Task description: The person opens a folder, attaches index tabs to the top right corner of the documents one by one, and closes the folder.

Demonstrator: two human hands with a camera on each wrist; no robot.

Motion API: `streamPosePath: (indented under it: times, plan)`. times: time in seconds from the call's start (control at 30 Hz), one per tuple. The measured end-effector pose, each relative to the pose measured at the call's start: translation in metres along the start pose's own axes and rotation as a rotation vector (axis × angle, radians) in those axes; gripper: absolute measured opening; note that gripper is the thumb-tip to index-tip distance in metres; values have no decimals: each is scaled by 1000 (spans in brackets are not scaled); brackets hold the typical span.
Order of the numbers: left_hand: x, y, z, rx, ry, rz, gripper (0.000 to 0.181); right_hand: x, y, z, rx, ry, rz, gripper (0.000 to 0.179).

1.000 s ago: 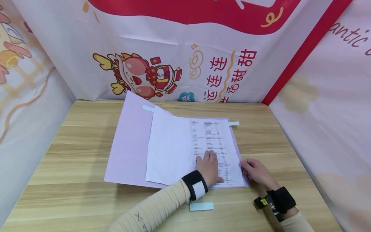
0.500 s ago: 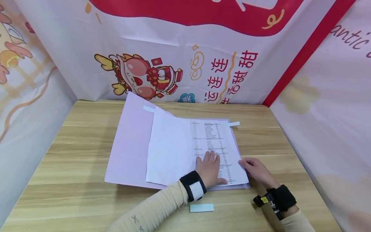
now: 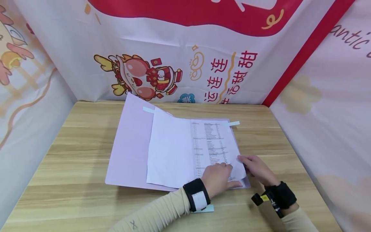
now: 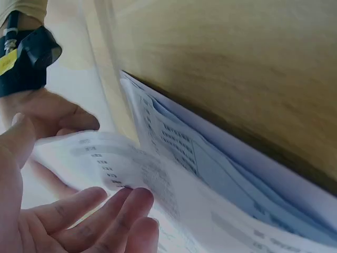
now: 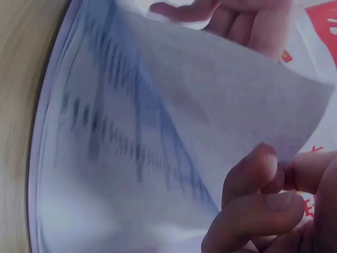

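Note:
A lilac folder (image 3: 124, 151) lies spread on the table, its left cover raised at a slant. Inside it are a turned white page (image 3: 169, 151) and a printed sheet (image 3: 213, 145). My right hand (image 3: 256, 167) pinches the right edge of that printed sheet, lifting its lower corner. In the right wrist view the lifted sheet (image 5: 210, 84) bends up from another printed page (image 5: 105, 174) below. My left hand (image 3: 215, 178) is over the sheet's lower part, thumb pointing right. The left wrist view shows its fingers (image 4: 126, 205) by the curved sheet, loosely bent.
A pale blue strip (image 3: 204, 208) lies on the wooden table (image 3: 72, 154) in front of the folder, partly hidden by my left wrist. Pale blue tabs stick out at the top right (image 3: 234, 123) and the upper left (image 3: 149, 110). Printed cloth (image 3: 168, 38) hangs behind.
My left hand has slid right and toward me, its fingers drawing in from their spread pose. The right hand has raised the sheet's lower right corner off the pages below.

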State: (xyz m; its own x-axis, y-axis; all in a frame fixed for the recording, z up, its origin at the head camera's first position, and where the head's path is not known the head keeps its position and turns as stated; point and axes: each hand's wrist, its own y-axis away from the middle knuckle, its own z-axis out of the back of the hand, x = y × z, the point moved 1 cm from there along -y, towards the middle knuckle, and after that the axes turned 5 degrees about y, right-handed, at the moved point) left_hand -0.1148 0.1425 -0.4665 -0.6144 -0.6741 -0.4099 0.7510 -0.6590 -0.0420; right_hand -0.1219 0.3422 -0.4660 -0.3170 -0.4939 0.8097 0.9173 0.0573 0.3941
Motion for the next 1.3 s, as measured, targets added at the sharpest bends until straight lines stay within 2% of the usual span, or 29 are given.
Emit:
streamPosePath:
  times: [0.2, 0.43, 0.7, 0.83, 0.93, 1.0, 1.03, 1.2, 1.3]
  plan:
    - [0, 0, -2, -23, 30, -21, 44, 8, 1, -6, 54, -108, 25, 38]
    - [2, 0, -3, -71, 43, -41, 32, 13, 0, -6, 78, -159, -12, 37]
    - [8, 1, -1, -132, 63, -27, 15, 14, 0, -6, 73, -167, 0, 41]
    - [15, 6, 7, -131, 154, 11, 17, 16, 0, -6, 47, -165, 5, 42]
    - [22, 14, 20, -150, 285, 54, 17, 17, -2, -5, 29, -166, 4, 42]
    - [27, 22, 30, -186, 361, 81, 12, 18, -4, -5, 23, -158, 15, 42]
    - [30, 26, 36, -211, 384, 97, 10, 18, -5, -5, 19, -151, 25, 41]
    - [45, 52, 60, -345, 501, 171, 31, 28, -15, -9, -22, -88, 38, 41]
    - [55, 70, 69, -422, 532, 208, 28, 40, -23, -15, -47, -22, 49, 41]
